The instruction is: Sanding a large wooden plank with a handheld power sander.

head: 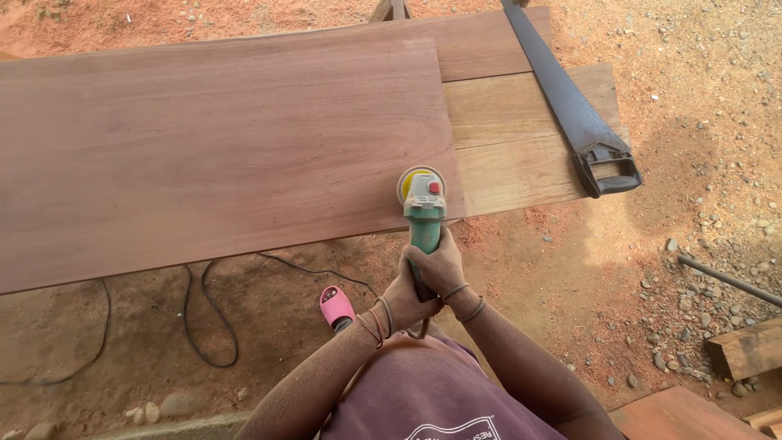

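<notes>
Planks lie side by side across the work area, the broad reddish board [212,155] on top and paler boards [521,138] showing beyond its right end. Along those paler boards rests a hand saw [570,106], its black handle overhanging the edge. At the reddish board's near right corner sits a green angle grinder [423,208] (yellow disc flat on the wood). Both hands clench its handle together: left hand [403,300] lower, right hand [440,265] wrapped above it. A black cable [208,326] loops over the dusty ground beside a pink sandal [336,305].
</notes>
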